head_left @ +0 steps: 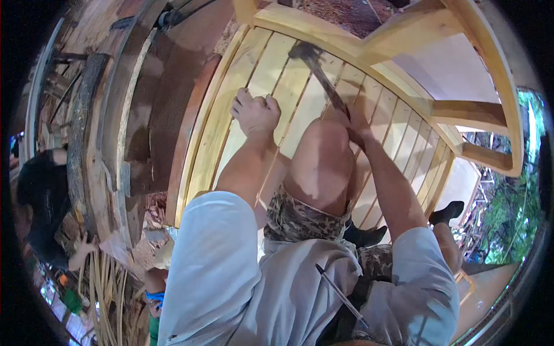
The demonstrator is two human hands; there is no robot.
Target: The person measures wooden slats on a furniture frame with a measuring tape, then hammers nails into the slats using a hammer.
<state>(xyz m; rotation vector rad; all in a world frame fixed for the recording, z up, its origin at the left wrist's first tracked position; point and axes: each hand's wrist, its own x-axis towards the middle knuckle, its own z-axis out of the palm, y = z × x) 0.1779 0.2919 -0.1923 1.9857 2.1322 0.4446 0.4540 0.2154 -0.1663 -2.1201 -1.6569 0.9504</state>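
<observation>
The left hand (258, 113) is curling its fingers above the pale slats (293, 78), any contents impossible to tell; rightward, the hammer (326, 84) is slanting forward and left from the right hand (354, 118) gripping its handle.

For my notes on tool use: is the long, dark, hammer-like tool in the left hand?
No, the right hand holds the tool, and the left hand is apart from it.
</observation>
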